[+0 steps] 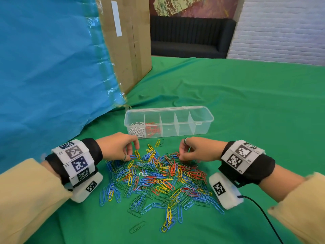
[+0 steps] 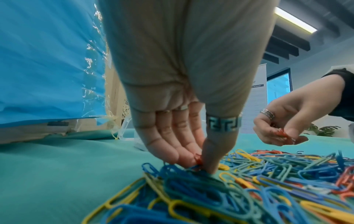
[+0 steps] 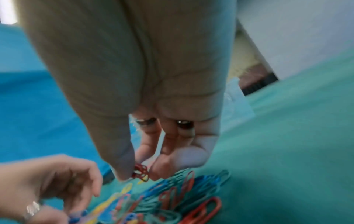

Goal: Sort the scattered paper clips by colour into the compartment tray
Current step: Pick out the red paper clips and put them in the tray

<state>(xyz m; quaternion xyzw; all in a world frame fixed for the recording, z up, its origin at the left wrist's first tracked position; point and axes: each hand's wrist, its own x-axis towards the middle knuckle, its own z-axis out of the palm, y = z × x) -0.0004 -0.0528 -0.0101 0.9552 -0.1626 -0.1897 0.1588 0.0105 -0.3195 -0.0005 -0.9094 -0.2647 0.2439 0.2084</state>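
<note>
A heap of blue, yellow, red and green paper clips (image 1: 158, 180) lies on the green cloth between my hands. The clear compartment tray (image 1: 202, 125) stands behind it, with white clips (image 1: 137, 132) in its leftmost cell and red clips (image 1: 152, 130) in the second. My left hand (image 1: 130, 154) reaches down at the heap's far left edge and pinches a red clip (image 2: 198, 160) between thumb and fingers. My right hand (image 1: 181, 155) hovers at the heap's far right edge, pinching a small bunch of red clips (image 3: 140, 172).
A tall cardboard box (image 1: 126, 41) and a blue plastic sheet (image 1: 49, 76) rise at the back left, close to the tray's left end. A black cable (image 1: 260, 213) trails from my right wrist. The green cloth (image 1: 246, 95) spreads to the right and behind the tray.
</note>
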